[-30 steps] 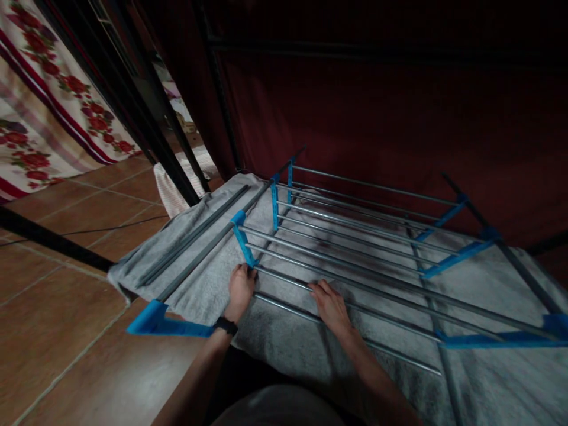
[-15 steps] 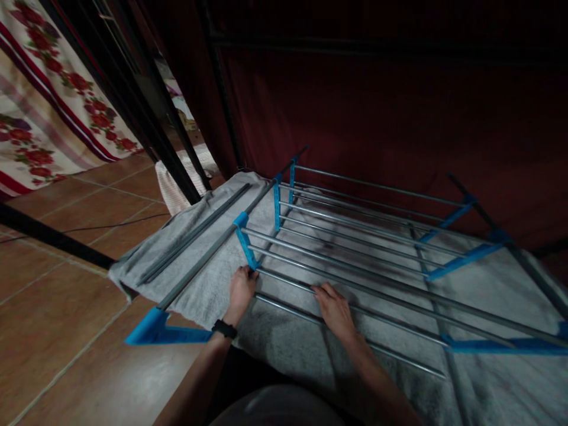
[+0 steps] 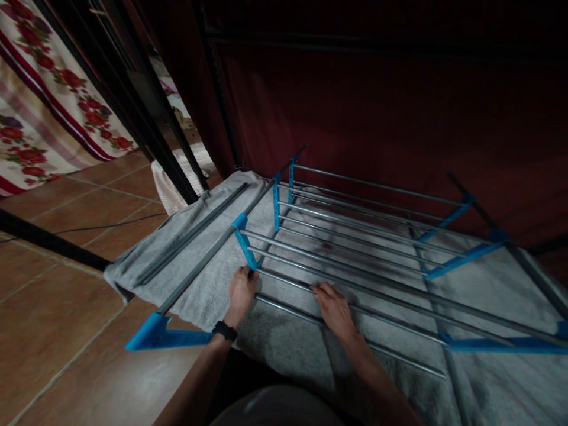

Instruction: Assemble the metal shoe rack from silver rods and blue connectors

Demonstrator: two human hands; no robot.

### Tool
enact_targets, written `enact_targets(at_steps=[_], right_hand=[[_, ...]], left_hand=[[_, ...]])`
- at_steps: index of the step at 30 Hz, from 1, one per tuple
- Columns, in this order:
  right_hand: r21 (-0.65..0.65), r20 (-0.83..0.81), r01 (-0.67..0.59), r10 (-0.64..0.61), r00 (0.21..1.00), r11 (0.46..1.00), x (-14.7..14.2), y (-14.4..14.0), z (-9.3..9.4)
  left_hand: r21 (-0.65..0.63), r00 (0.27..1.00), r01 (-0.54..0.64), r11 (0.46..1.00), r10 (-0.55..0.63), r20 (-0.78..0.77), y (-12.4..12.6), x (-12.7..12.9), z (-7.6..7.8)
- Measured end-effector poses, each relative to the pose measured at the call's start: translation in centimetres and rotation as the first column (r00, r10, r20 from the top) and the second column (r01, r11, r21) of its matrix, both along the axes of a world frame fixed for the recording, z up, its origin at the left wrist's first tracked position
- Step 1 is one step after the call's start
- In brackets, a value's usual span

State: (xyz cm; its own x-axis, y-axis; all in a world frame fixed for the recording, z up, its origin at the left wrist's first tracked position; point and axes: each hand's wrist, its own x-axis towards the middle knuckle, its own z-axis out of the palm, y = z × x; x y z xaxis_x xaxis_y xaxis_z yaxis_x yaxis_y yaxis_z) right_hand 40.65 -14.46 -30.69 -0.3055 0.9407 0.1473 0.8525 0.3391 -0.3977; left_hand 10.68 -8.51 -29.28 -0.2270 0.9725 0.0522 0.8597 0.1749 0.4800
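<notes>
A partly assembled rack of metal rods [image 3: 373, 269] and blue plastic brackets lies on a grey cloth [image 3: 208, 284]. My left hand [image 3: 242, 291], with a black band at the wrist, is closed around the grey side pole [image 3: 266, 253] at the foot of the nearest left blue bracket [image 3: 245, 247]. The fingertips are partly hidden. My right hand [image 3: 333, 309] curls its fingers over the lowest rod [image 3: 286, 280] held in that bracket. Another metal rod [image 3: 288, 309] runs below it, passing under my right hand, its left end beside my left hand.
Two grey poles [image 3: 190, 234] lie side by side on the cloth at the left. A blue end bracket [image 3: 162, 338] juts past the cloth's edge over the tiled floor [image 3: 80, 296]. Dark metal posts [image 3: 171, 165] and a dark red curtain [image 3: 355, 112] stand behind.
The view has shifted very slightly. Both hands keep their places on the rack, and nothing else has visibly moved.
</notes>
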Motion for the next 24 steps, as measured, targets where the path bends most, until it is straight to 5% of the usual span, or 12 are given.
enact_targets(at_steps=[24], right_hand=[[0.007, 0.027, 0.061, -0.061, 0.998, 0.998, -1.4, 0.7, 0.5]], left_hand=[[-0.044, 0.997, 0.03, 0.999, -0.033, -0.067, 1.4, -0.3, 0.7]])
